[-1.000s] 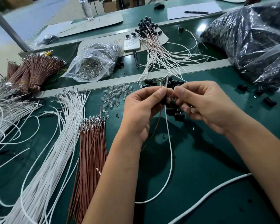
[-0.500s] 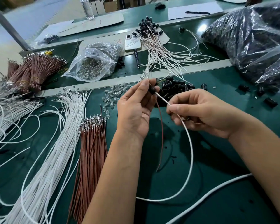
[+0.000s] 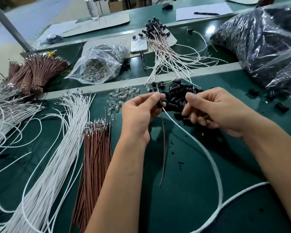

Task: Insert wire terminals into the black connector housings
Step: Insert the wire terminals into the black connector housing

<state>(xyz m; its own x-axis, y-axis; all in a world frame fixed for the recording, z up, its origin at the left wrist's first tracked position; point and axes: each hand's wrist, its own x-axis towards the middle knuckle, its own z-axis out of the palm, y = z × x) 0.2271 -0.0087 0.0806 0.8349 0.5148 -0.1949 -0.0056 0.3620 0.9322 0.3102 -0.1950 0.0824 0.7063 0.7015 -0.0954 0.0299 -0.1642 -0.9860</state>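
Housing [image 3: 159,105] pinched, wires [image 3: 163,137] trailing down.

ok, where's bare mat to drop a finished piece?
Bare mat lies near the front edge, between the brown wire bundle and the right forearm, crossed only by the white wire. It is crowded ahead around the black housing pile and left under the white wire bundle.

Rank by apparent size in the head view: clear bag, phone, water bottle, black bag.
1. black bag
2. clear bag
3. phone and water bottle: similar; the bottle is farther away and cut off, so unsure.
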